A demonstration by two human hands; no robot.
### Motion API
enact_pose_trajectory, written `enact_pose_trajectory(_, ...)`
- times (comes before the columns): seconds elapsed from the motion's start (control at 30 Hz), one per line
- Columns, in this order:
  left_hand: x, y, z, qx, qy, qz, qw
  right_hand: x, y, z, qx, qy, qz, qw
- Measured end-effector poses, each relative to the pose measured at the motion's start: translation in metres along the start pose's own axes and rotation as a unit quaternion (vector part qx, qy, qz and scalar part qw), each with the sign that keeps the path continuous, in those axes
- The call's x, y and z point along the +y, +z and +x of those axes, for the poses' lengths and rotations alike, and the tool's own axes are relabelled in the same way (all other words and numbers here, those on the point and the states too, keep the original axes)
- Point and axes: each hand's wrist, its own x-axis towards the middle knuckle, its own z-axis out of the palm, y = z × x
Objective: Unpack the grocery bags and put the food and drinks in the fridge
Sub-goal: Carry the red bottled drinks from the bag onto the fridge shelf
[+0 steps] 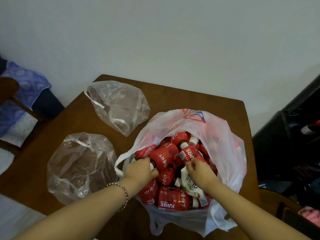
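A white plastic grocery bag (223, 139) stands open on the brown wooden table (199, 99). It is full of several red-labelled juice bottles (164, 158) and a white pouch (188, 184). My left hand (140, 170), with a bracelet on its wrist, reaches into the bag's left side, and its fingers curl round a red bottle near its white cap. My right hand (199, 172) is inside the bag too, fingers curled on the lower end of another red bottle (188, 153) just above the white pouch.
Two clear plastic bags lie on the table, one (119, 104) at the back and one (79, 165) at the front left. A chair with blue patterned cloth (22, 101) stands to the left. Dark furniture (290, 144) stands at the right.
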Motion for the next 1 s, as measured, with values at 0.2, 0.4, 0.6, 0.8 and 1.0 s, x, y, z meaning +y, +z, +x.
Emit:
enact_pose_trajectory(0.2, 0.009, -0.039, -0.016, 0.011, 0.101, 0.163, 0.981, -0.007, -0.012, -0.007, 0.015, -0.002, -0.026, 1.000)
enact_pose_trajectory(0.4, 0.032, -0.086, -0.051, 0.046, 0.088, 0.166, 0.981, -0.053, -0.044, -0.027, 0.001, -0.068, -0.059, 0.996)
enact_pose_trajectory(0.6, 0.022, -0.128, -0.104, 0.114, -0.055, 0.055, 0.990, -0.130, -0.068, -0.038, -0.009, -0.181, -0.184, 0.966)
enact_pose_trajectory(0.8, -0.026, -0.164, -0.195, 0.174, -0.185, 0.009, 0.967, -0.219, -0.037, -0.093, -0.060, -0.332, -0.213, 0.917)
enact_pose_trajectory(1.0, -0.081, -0.151, -0.345, 0.232, -0.340, 0.029, 0.911, -0.292, 0.044, -0.215, -0.145, -0.496, -0.283, 0.808)
